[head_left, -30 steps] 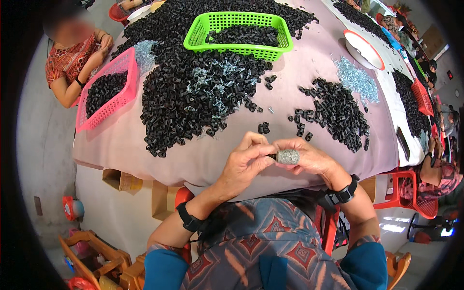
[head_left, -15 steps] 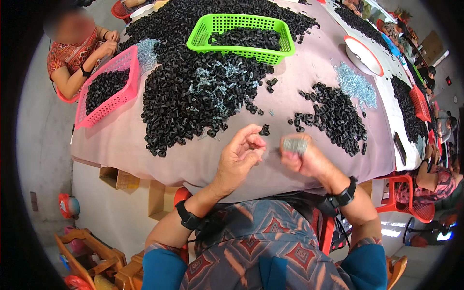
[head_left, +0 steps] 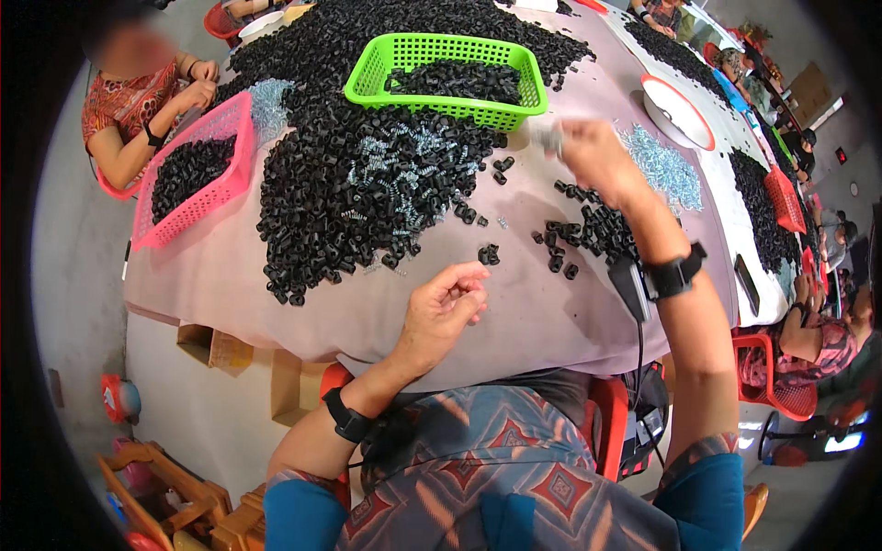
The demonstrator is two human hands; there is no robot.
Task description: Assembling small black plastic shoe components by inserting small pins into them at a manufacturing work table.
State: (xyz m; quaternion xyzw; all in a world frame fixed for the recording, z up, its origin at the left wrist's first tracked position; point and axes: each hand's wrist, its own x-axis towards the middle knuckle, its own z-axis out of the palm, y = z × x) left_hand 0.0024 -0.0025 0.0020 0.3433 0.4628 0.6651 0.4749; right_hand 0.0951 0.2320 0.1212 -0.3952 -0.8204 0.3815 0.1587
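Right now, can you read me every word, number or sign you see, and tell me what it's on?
None can be read.
Black parts and silver springs: too small to show any writing.
Green basket, pink basket and white bowl: no writing shows.
Dark thing with a red glow, on the right: too small to read, if it says anything.

garment (head_left: 542, 441): grey-blue, red-brown diamonds in pale outlines, peach streaks | front strip (head_left: 510, 525): plain teal | sleeves (head_left: 305, 516): elbow-length, teal, patterned trim | wristbands (head_left: 347, 418): black, chunky, one on each wrist | box (head_left: 628, 288): dark, slim, paler edge, beside right wristband | cable (head_left: 639, 363): thin, black, hanging below that box | hands (head_left: 439, 312): bare
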